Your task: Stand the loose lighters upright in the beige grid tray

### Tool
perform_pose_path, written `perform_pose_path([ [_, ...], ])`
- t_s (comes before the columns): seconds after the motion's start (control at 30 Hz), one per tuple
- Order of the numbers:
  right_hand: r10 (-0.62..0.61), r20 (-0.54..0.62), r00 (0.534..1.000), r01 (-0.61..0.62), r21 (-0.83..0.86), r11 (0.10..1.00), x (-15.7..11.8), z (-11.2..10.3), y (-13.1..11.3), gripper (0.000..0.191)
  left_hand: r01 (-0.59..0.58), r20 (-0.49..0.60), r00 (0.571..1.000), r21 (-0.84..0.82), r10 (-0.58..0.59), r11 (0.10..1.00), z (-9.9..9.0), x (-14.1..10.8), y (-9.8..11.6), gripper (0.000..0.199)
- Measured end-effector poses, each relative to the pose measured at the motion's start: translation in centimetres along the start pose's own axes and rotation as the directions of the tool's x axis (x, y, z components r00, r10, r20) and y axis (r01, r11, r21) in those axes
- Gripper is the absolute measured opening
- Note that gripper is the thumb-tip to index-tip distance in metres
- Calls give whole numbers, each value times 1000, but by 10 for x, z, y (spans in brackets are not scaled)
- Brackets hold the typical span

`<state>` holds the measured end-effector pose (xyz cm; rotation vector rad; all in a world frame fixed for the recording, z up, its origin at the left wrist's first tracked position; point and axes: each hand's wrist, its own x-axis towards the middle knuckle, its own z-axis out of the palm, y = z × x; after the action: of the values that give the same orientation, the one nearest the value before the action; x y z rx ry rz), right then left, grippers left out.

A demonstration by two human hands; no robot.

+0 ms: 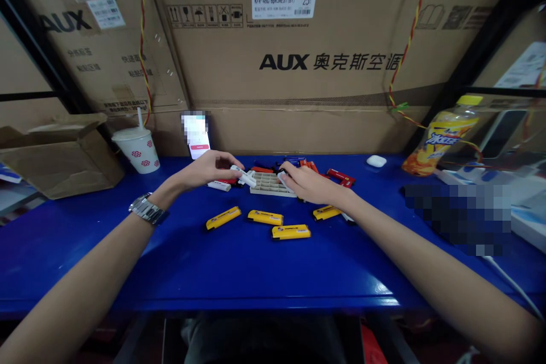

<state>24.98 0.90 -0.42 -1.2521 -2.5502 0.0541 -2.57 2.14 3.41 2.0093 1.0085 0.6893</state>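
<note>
My left hand (pixel 215 168), with a metal watch on its wrist, pinches a white lighter (pixel 244 176) at the left end of a cream compartmented tray (pixel 273 192). Over the tray's right end, my right hand (pixel 305 182) has its fingers closed on a white object (pixel 285 180), probably another lighter, partly covered by the fingers. Several yellow lighters (pixel 265 217) lie in front of the tray. Red lighters (pixel 341 176) lie to its right, and orange and dark ones are behind it. Left of the tray, a white lighter (pixel 219 185) rests near a red one.
On the blue table (pixel 239 267), a paper cup with a straw (pixel 139 151) and an open cardboard box (pixel 63 153) stand left. A lit phone (pixel 197 136) leans on large cartons. An earbud case (pixel 376 161), a drink bottle (pixel 443 136) and a blurred dark object are right.
</note>
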Motion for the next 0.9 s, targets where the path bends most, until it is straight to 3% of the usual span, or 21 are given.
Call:
perform_pose_path([
  [0.13, 47, -48, 998, -43, 78, 996, 0, 1, 14, 29, -32, -140, 990, -357, -19, 933, 13, 1, 1, 30],
  [0.3, 103, -232, 967, 8, 434, 901, -2, 2, 19, 24, -14, -183, 976, -601, -121, 799, 33, 5, 6, 31],
  [0.43, 263, -352, 898, 35, 655, 755, 3, 7, 19, 31, 29, -165, 972, -628, -169, 778, 50, 5, 14, 35],
  [0.63, 450, -328, 831, 27, 831, 556, 8, 11, 22, 48, 52, -147, 970, -646, -192, 762, 65, 5, 20, 38],
  [0.9, 568, -354, 743, -20, 836, 548, 8, 12, 27, 51, 132, -125, 964, -537, -233, 833, 61, 3, 19, 44],
])
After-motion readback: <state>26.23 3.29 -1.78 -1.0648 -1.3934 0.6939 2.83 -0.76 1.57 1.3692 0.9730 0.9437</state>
